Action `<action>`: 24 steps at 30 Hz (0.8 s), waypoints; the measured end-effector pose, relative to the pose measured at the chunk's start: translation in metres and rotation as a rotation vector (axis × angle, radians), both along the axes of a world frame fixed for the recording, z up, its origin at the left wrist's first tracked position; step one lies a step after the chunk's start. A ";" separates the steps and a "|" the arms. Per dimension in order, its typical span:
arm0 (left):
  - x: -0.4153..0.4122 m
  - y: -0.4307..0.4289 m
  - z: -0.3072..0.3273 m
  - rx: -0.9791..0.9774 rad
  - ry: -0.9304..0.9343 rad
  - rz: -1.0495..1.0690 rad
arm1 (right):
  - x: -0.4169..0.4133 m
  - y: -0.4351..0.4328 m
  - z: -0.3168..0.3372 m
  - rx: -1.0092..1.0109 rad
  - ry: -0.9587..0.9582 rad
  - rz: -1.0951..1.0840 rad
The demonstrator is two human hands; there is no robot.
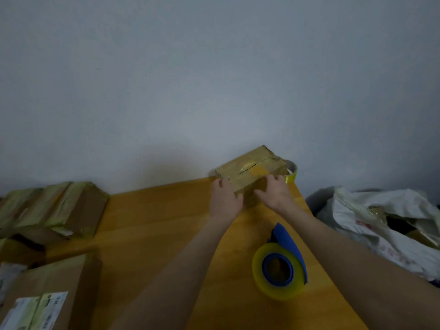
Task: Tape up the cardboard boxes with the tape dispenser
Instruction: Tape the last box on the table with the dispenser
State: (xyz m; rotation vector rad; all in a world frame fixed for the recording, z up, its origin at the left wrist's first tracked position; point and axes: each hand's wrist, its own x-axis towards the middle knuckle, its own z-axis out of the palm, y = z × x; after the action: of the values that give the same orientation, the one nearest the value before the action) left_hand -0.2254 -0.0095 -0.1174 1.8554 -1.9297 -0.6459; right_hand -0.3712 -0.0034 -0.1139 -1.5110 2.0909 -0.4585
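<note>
Against the wall at the far end of the orange-brown wooden table point(154, 222), head view: the small brown cardboard box wrapped in glossy clear tape point(250, 172) is sitting tilted, with both hands on it. Left hand point(225, 198) is gripping the near-left corner, fingers curled over the top edge, likely to steady or turn it. Right hand point(273, 194) is lying with fingers spread and fairly straight on the near top edge, probably pressing tape flat. The blue plastic tape dispenser with its yellowish roll point(279, 270) is lying free on the table, nearer the person, just inside the right forearm and within easy reach. A spare yellowish tape roll point(291, 173) is peeking out behind the box. Taped brown boxes point(54, 208) are piling up at left, and a labelled brown box point(47, 294) is sitting below them. A crumpled white plastic bag point(381, 215) is lying off the table's right side.
</note>
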 end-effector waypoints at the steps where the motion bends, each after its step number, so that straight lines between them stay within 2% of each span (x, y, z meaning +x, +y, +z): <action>1: -0.002 -0.006 -0.005 0.001 0.026 0.032 | -0.010 -0.007 -0.003 -0.005 -0.063 -0.049; 6: -0.008 -0.035 -0.024 0.096 0.204 0.196 | -0.054 -0.044 -0.013 -0.006 -0.219 -0.174; 8: -0.010 -0.042 -0.027 0.161 0.255 0.243 | -0.066 -0.056 -0.018 -0.002 -0.249 -0.175; 12: -0.013 -0.047 -0.028 0.264 0.398 0.252 | -0.071 -0.069 -0.018 -0.010 -0.469 -0.144; 16: 0.011 -0.036 -0.020 0.149 0.428 0.432 | -0.054 -0.059 -0.015 0.030 -0.414 -0.046; 20: 0.057 -0.005 -0.004 0.073 0.309 0.572 | -0.019 -0.028 -0.014 0.042 -0.358 0.111; 24: 0.091 0.039 0.014 -0.005 0.295 0.718 | 0.018 0.011 -0.007 -0.004 -0.310 0.209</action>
State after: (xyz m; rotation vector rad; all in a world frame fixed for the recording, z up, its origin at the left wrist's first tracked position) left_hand -0.1344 0.0292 -0.1036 2.1124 -0.9748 -0.6167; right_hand -0.3535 0.0076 -0.1207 -1.5310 1.6771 -0.5764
